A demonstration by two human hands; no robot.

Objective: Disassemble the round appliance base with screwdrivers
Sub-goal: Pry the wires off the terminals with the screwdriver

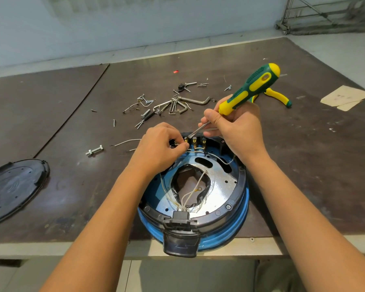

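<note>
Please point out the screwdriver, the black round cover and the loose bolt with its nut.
screwdriver (249,87): head view, green and yellow handle.
black round cover (13,189): head view, its middle.
loose bolt (96,149): head view, its shaft.

Both my forearms are bare and run up from the lower corners, drawing closer toward the hands. My left hand (158,144) lies back up, wrist straight, its fingers curled under. Its thumb and forefinger meet at the tips in a pinch on a thin white wire (195,151). My right hand (236,127) sits just beside it, a little farther out and higher, with the wrist bent inward. Its fingers and thumb wrap the lower end of the screwdriver (249,89), whose handle sticks up and away to the right above my knuckles. The two hands are near but not touching.
</note>
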